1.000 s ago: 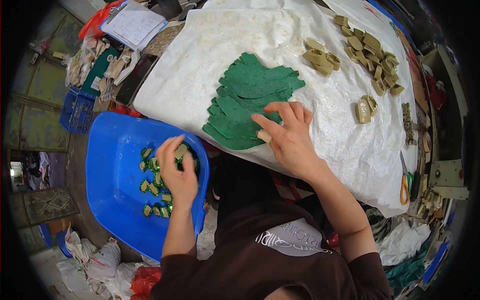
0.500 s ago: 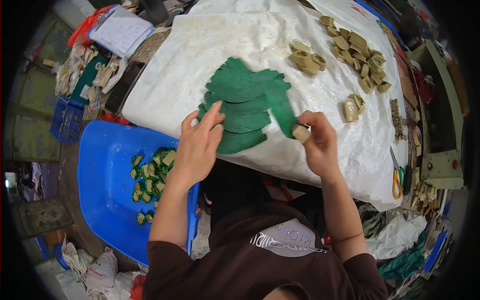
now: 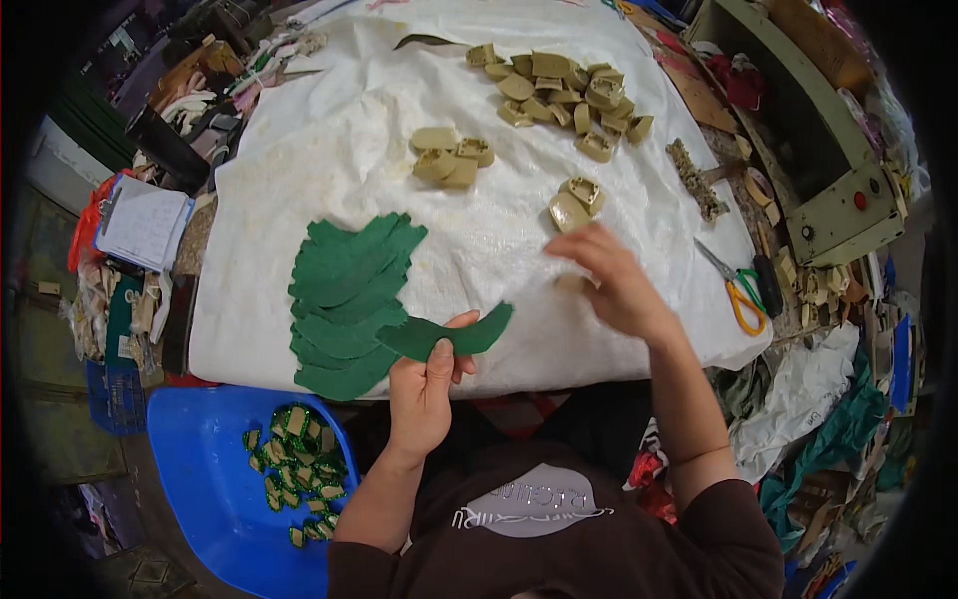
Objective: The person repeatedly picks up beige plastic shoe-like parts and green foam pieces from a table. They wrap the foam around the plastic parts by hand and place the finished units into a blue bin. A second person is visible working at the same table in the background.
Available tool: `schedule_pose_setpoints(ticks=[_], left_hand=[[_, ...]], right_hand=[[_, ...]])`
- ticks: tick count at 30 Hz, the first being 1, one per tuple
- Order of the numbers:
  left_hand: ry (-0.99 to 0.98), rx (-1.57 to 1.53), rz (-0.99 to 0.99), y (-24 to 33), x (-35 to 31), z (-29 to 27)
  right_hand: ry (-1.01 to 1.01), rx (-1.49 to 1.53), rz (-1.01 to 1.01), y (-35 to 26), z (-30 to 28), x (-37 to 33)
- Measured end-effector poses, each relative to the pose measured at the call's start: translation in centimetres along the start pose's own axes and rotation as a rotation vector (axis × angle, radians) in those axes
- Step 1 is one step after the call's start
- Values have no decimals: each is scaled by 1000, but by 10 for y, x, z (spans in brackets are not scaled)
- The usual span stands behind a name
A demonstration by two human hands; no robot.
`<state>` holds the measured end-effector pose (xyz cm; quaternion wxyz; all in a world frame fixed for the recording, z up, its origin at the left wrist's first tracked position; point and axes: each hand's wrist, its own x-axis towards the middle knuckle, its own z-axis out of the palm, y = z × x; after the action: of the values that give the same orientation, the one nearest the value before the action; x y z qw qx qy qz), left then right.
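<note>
My left hand [image 3: 424, 399] pinches a curved green strip [image 3: 449, 337] between thumb and fingers. The strip looks like leather or felt and hangs just off a fanned stack of similar green pieces [image 3: 349, 309] with jagged edges. My right hand [image 3: 609, 275] is smeared by motion above the white cloth. A small tan block [image 3: 572, 285], also blurred, shows at its thumb side and seems held there. Just beyond that hand lie a couple of tan, heel-shaped pieces [image 3: 576, 203].
More tan pieces lie in a small group [image 3: 451, 158] and a larger heap [image 3: 564, 90]. Orange-handled scissors [image 3: 740, 299] rest at the right edge of the white cloth [image 3: 259, 220]. A blue tub [image 3: 200, 469] at lower left holds green-trimmed tan blocks [image 3: 299, 464]. A clipboard [image 3: 145, 222] lies left.
The view has turned, shifting the table leftward and down. My left hand has left the stack's edge and grips one green strip. My right hand has moved away from the stack, toward the tan pieces.
</note>
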<state>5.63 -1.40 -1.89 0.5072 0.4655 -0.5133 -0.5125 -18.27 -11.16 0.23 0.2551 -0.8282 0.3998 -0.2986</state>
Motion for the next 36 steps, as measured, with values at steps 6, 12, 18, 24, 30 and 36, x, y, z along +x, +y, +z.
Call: schedule_pose_setpoints(ticks=[6,12,18,24,30,36], left_hand=[[-19,-322,-116,-14,17,25],[-37,-122,-57,-36,19,35],[-34,-8,11,-34,19,37],[-18,68,83,-31,17,40],[-8,74,121,-37,13,38],[8,34,105,-38,12,40]], right_hand=[[-251,-685,-241,41,-19,28],[-149,-533,-201,57,-29,29],[127,-188,16,68,-46,24],[714,167,323,101,-56,4],[567,-260,275,80,-23,-21],[286,-421,126,58,-34,-30]])
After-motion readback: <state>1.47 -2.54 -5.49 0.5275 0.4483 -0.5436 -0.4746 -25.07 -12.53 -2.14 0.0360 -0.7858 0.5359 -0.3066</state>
